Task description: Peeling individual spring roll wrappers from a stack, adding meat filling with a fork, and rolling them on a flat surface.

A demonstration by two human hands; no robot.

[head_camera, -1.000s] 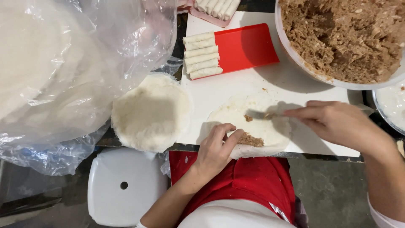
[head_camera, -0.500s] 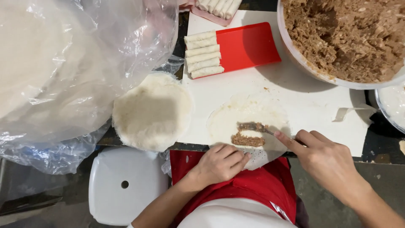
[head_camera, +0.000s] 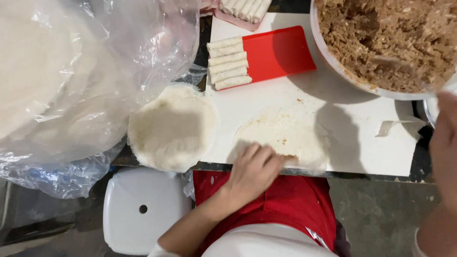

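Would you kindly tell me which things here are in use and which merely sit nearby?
In use: left hand pressing the round wrapper; right hand near the bowl of brown filling; wrapper stack; finished rolls on the red tray.
Nearby: plastic bag; white stool.

Matt thin dough wrapper [head_camera: 285, 133], glossy red plastic tray [head_camera: 278, 54], crinkled clear plastic bag [head_camera: 119, 62]

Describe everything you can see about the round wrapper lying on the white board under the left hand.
The wrapper is a thin, pale, translucent round sheet, dough-like, lying flat on the white board near its front edge. A few brown crumbs of filling dot it. The left hand presses on its near edge, where a little brown filling shows by the fingers. Nothing else touches it.
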